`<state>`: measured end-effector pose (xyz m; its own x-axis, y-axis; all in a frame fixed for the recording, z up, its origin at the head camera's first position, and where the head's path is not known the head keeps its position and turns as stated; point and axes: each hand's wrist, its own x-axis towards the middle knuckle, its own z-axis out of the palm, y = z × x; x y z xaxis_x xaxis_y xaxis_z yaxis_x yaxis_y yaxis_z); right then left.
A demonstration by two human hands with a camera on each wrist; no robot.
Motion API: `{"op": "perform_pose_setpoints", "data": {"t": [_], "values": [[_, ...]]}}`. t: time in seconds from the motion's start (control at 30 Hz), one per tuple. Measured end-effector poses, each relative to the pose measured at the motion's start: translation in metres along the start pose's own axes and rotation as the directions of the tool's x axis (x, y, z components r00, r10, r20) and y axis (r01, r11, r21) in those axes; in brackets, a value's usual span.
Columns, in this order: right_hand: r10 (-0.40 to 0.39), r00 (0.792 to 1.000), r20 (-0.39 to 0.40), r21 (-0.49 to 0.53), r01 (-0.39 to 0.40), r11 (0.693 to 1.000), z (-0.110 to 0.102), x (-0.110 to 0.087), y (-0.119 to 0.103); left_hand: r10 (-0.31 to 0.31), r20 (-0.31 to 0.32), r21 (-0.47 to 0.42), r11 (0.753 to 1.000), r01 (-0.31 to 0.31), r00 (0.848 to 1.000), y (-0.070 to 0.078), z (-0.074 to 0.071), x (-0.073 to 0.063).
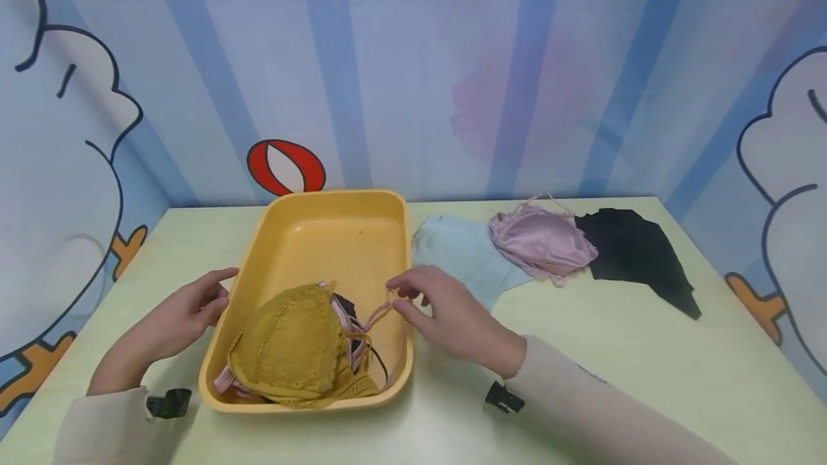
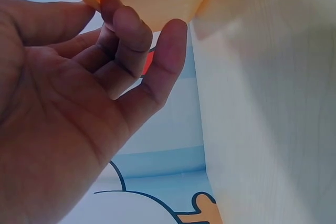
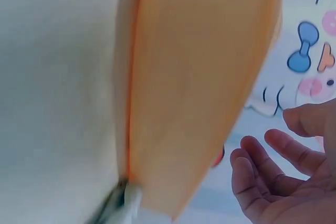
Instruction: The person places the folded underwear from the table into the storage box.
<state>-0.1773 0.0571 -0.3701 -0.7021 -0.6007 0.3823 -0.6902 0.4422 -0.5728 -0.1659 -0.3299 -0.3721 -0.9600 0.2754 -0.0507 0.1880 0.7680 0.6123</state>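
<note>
A mustard-yellow lace bra (image 1: pixel 291 343) lies in the near part of a yellow plastic tray (image 1: pixel 342 196). Pink and black fabric and thin straps (image 1: pixel 379 314) show beside it, partly hidden beneath. My left hand (image 1: pixel 184 314) is at the tray's left side; in the left wrist view its loosely bent fingertips (image 2: pixel 172 38) touch the outer wall. My right hand (image 1: pixel 452 314) is over the right rim, its thumb and fingertips close around the end of a pink strap. In the right wrist view, thumb and fingers (image 3: pixel 283 142) stand apart with nothing visible between them.
Right of the tray, along the table's back, lie a pale blue garment (image 1: pixel 459 250), a mauve satin garment with thin straps (image 1: pixel 543 235) and a black garment (image 1: pixel 636 250). A printed backdrop (image 1: pixel 420 70) rises behind the light table (image 1: pixel 581 393).
</note>
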Motion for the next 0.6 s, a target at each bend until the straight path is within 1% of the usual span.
{"op": "perform_pose_setpoints", "data": {"t": [0.1, 0.2, 0.33, 0.43, 0.6], "values": [[0.017, 0.999, -0.043, -0.013, -0.018, 1.0, -0.014, -0.004, 0.009, 0.005, 0.003, -0.009, 1.0, -0.005, 1.0, 0.0, -0.001, -0.001], [0.051, 0.995, -0.085, -0.037, -0.054, 0.998, -0.031, -0.009, 0.02, 0.01, 0.011, -0.017, 1.0, -0.01, 1.0, 0.0, -0.001, 0.001], [0.107, 0.987, -0.123, -0.049, -0.114, 0.992, -0.055, -0.018, 0.036, 0.016, 0.014, -0.016, 1.0, -0.016, 1.0, -0.002, -0.001, 0.0], [0.136, 0.981, -0.136, -0.059, -0.145, 0.988, -0.071, -0.024, 0.047, 0.017, 0.018, -0.028, 0.999, -0.017, 1.0, -0.002, 0.0, -0.001], [0.143, 0.973, -0.179, -0.099, -0.163, 0.982, -0.091, -0.035, 0.063, 0.019, 0.032, -0.054, 0.998, -0.017, 0.999, 0.002, 0.002, 0.002]]}}
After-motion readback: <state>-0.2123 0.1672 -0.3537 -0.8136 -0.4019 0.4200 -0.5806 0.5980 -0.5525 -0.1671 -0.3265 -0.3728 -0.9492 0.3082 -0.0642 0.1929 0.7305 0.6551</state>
